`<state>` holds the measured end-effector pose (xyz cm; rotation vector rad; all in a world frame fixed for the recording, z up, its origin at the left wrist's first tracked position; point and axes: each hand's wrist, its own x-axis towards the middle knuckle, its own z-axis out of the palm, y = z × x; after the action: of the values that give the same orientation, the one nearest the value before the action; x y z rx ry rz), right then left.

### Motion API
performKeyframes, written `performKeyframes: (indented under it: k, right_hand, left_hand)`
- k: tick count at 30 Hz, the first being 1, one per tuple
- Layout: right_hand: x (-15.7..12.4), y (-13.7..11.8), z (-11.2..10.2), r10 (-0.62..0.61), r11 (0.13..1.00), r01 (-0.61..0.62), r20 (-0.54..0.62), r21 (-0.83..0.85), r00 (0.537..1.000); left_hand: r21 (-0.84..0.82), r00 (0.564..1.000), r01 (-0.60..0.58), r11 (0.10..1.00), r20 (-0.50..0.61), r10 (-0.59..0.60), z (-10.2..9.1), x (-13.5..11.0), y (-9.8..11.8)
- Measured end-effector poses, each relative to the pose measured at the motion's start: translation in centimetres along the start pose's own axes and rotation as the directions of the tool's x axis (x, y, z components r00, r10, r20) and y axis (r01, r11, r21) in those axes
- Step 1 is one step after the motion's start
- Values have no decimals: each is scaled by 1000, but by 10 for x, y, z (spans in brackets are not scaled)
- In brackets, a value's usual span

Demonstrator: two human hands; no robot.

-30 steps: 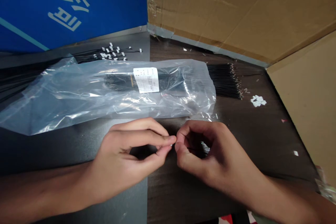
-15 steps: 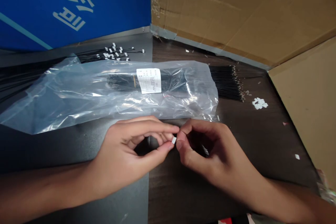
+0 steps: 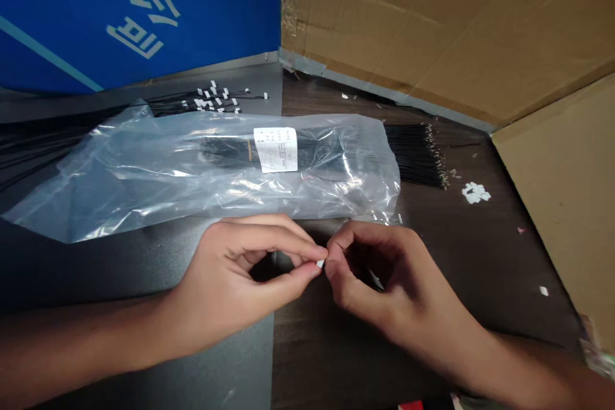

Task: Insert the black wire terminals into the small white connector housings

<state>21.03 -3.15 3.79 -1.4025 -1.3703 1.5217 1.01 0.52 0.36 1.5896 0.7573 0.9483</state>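
Fingers of the left hand (image 3: 240, 282) pinch a small white connector (image 3: 319, 262). Right hand (image 3: 384, 288) fingers press together just beside it, over the worktop (image 3: 480, 256).

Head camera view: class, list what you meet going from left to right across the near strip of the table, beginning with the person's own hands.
Left hand → small white piece pinched at its fingertips → right hand → lone white scrap → cardboard panel.
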Motion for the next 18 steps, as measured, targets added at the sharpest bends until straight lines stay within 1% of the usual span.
performKeyframes:
  k: [8,18]
  right_hand:
    - [1,2,2,7,996,-9,25,88,1000]
    - [1,3,1,19,996,-23,43,90,999]
  left_hand:
    - [16,1000,23,1000,4,-23,0,-2,0]
    - [19,1000,25,1000,16,-25,-1,0,-1]
